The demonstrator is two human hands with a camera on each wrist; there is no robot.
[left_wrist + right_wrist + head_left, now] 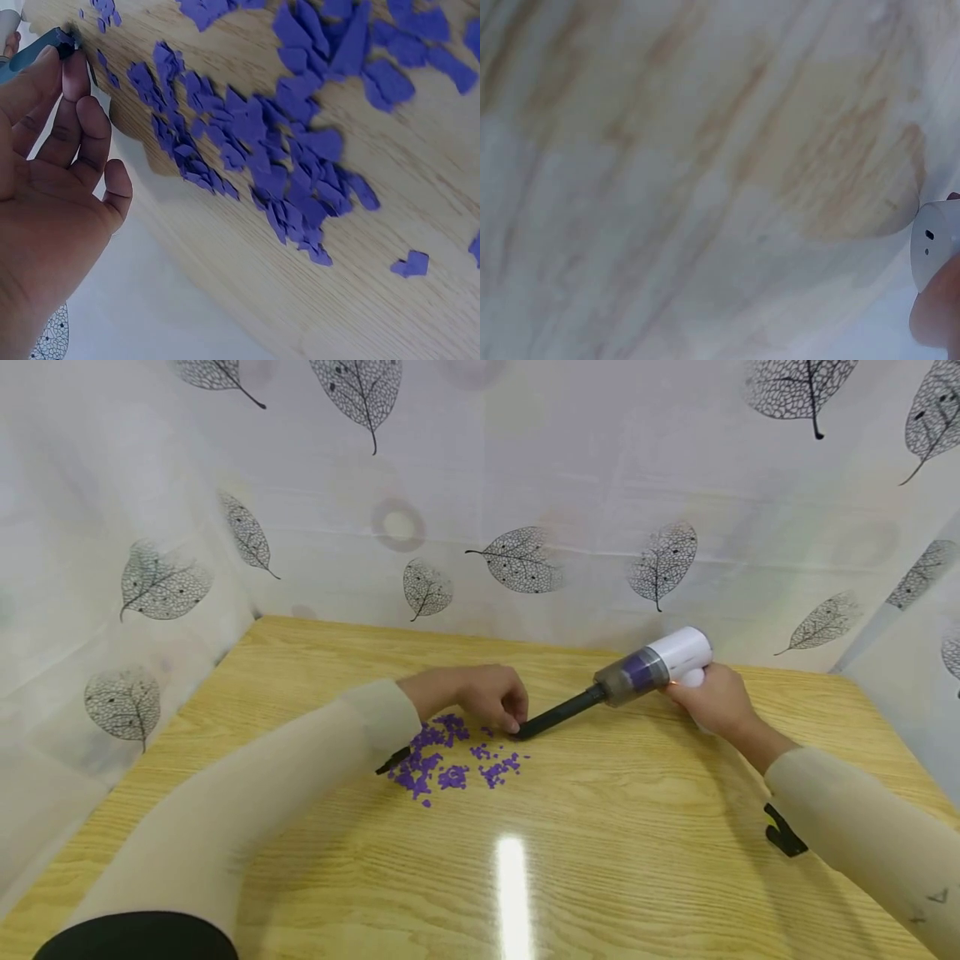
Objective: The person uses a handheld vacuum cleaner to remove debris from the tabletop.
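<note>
A white handheld vacuum cleaner (678, 653) with a clear dust cup is gripped at its handle by my right hand (712, 697). Its long black nozzle (561, 712) slants down to the left, close over the table. Thumb and fingers of my left hand (491, 692) pinch the tip of that nozzle; the left wrist view has the nozzle end (41, 54) between them. Torn purple scraps (420, 762) lie scattered below and left of the nozzle tip, partly behind the left sleeve. In the right wrist view only the vacuum's white end (932, 244) and part of the hand appear.
The wood-grain table (637, 843) reaches back to a pale curtain (480, 468) printed with dark leaves, which also hangs at both sides. Black straps (783, 833) show under the sleeves. A bright light reflection crosses the front of the tabletop.
</note>
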